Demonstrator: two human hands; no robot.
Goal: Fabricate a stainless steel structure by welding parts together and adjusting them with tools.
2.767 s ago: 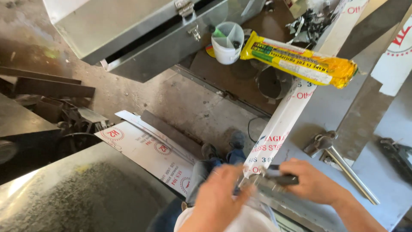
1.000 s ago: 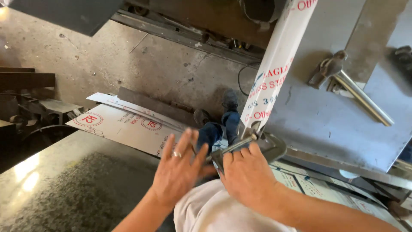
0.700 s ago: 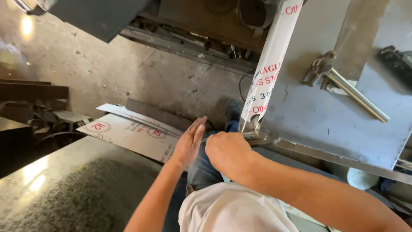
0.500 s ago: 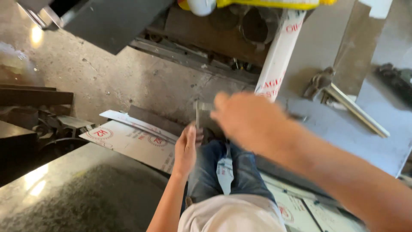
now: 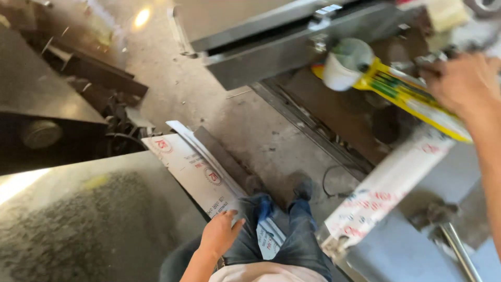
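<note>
Up at the top right of the frame, your right hand hovers blurred over the yellow packet, just beside the white cup; whether its fingers grip anything, you cannot tell. Below them the long white wrapped strip slants across the grey worktop. At bottom centre, your left hand rests loose on your knee, beside the white printed sheet.

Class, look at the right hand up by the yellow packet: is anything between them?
Nothing visible. The right hand already reaches the yellow packet; the white cup stands beside its far end, not between them.
</note>
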